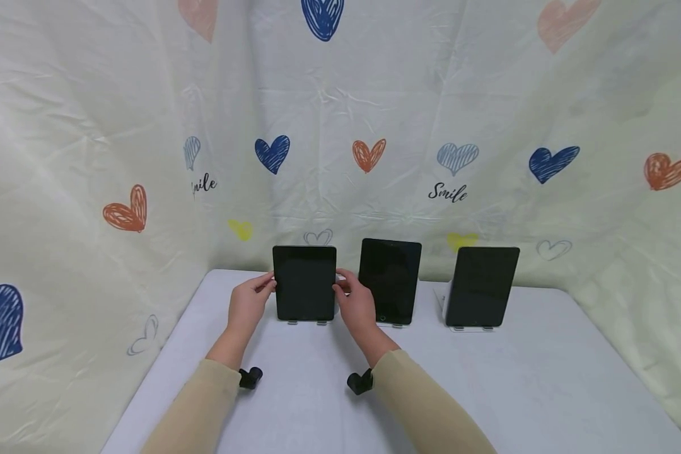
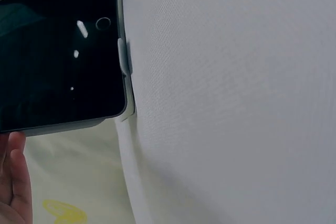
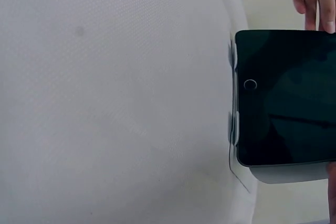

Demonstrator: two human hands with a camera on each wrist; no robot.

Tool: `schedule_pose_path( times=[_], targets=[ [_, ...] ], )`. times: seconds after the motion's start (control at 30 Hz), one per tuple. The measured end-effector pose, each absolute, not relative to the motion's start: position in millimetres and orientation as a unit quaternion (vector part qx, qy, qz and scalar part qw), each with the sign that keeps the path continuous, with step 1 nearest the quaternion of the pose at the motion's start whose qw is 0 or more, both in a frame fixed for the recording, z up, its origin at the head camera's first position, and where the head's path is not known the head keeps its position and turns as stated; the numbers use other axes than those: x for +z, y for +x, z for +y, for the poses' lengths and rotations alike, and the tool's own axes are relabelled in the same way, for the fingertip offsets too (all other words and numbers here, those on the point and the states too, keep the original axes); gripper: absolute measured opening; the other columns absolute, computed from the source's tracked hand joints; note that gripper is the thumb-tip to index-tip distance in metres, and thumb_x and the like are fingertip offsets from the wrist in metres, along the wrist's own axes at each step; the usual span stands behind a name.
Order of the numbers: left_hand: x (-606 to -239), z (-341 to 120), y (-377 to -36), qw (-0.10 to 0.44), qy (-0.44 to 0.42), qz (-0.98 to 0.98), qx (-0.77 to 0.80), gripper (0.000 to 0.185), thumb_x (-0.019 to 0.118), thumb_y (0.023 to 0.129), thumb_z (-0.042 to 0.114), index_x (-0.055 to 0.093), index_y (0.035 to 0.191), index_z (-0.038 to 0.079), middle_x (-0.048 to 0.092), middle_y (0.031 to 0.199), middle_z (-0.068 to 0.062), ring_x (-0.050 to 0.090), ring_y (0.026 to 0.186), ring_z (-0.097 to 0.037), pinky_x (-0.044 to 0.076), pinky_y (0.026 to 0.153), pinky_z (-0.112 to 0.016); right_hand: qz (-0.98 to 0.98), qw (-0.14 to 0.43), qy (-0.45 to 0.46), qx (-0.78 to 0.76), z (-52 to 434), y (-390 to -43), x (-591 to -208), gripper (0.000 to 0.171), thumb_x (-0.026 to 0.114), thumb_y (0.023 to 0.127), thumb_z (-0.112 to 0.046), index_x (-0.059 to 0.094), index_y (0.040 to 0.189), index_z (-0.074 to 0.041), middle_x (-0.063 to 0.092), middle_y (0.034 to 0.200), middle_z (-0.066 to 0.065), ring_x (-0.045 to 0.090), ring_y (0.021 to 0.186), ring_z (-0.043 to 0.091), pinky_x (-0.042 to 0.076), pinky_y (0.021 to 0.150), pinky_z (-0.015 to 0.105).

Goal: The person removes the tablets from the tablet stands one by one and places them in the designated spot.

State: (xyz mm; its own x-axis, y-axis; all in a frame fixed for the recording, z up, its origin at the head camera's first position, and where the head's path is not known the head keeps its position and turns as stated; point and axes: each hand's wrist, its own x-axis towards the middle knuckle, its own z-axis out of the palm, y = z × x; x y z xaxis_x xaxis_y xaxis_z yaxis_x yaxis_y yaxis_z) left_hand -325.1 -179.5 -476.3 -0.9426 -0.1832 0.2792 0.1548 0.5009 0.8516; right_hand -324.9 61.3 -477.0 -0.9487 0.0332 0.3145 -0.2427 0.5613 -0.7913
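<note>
Tablets, three flat glossy black rectangles, propped upright on small clear stands along the far edge of the matte white desk (image 1: 545, 378). Left tablet (image 1: 304, 284), nearest the far left corner, pinched at its side edges: left hand (image 1: 248, 304) curled on the left edge, right hand (image 1: 354, 302) on the right. Middle tablet (image 1: 389, 280) and right tablet (image 1: 481, 286) untouched. Crinkled heart-printed sheet (image 1: 91, 126) behind.
</note>
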Motion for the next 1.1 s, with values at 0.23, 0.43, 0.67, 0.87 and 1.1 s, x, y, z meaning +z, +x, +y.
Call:
schedule_pose_path(
  times=[0.23,0.43,0.67,0.87,1.1],
  targets=[
    [-471.0,-177.3,-320.0,0.177,0.005,-0.849,-0.498,0.029,0.068,0.096,0.019,0.072,0.124,0.014,0.073,0.112,-0.006,0.072,0.093,-0.02,0.055,0.086,-0.04,-0.847,0.162,0.054,0.504,61.9,-322.3,-478.2,0.036,0.064,0.098,-0.02,0.063,0.134,-0.027,0.072,0.105,-0.001,0.067,0.095,0.017,0.055,0.078,0.036],
    [-466.9,-176.5,-316.3,0.18,0.006,-0.848,-0.499,0.029,0.068,0.095,0.02,0.072,0.123,0.014,0.074,0.108,-0.006,0.072,0.092,-0.019,0.055,0.086,-0.04,-0.833,0.183,0.057,0.519,61.6,-320.0,-476.0,0.038,0.065,0.097,-0.016,0.065,0.134,-0.024,0.072,0.103,-0.001,0.066,0.094,0.015,0.055,0.077,0.034],
    [-460.4,-177.5,-308.9,0.17,0.004,-0.851,-0.497,0.031,0.068,0.096,0.02,0.071,0.126,0.014,0.075,0.104,-0.006,0.071,0.094,-0.019,0.055,0.086,-0.041,-0.827,0.179,0.065,0.529,63.7,-313.3,-468.0,0.038,0.066,0.097,-0.014,0.065,0.134,-0.023,0.072,0.103,0.0,0.066,0.093,0.016,0.054,0.075,0.032],
    [-456.0,-177.8,-302.3,0.152,0.002,-0.86,-0.487,0.031,0.068,0.095,0.02,0.071,0.125,0.012,0.075,0.101,-0.007,0.07,0.095,-0.021,0.055,0.086,-0.042,-0.825,0.14,0.047,0.546,67.5,-305.9,-465.3,0.04,0.065,0.097,-0.017,0.063,0.135,-0.027,0.071,0.105,-0.001,0.064,0.089,0.015,0.053,0.07,0.03],
    [-451.7,-176.9,-294.0,0.129,0.004,-0.866,-0.484,0.032,0.067,0.096,0.02,0.07,0.127,0.012,0.075,0.101,-0.006,0.069,0.096,-0.021,0.054,0.087,-0.042,-0.813,0.106,0.035,0.571,71.7,-298.9,-462.9,0.039,0.065,0.097,-0.014,0.064,0.135,-0.025,0.071,0.102,0.0,0.065,0.085,0.025,0.053,0.068,0.029]
  ],
)
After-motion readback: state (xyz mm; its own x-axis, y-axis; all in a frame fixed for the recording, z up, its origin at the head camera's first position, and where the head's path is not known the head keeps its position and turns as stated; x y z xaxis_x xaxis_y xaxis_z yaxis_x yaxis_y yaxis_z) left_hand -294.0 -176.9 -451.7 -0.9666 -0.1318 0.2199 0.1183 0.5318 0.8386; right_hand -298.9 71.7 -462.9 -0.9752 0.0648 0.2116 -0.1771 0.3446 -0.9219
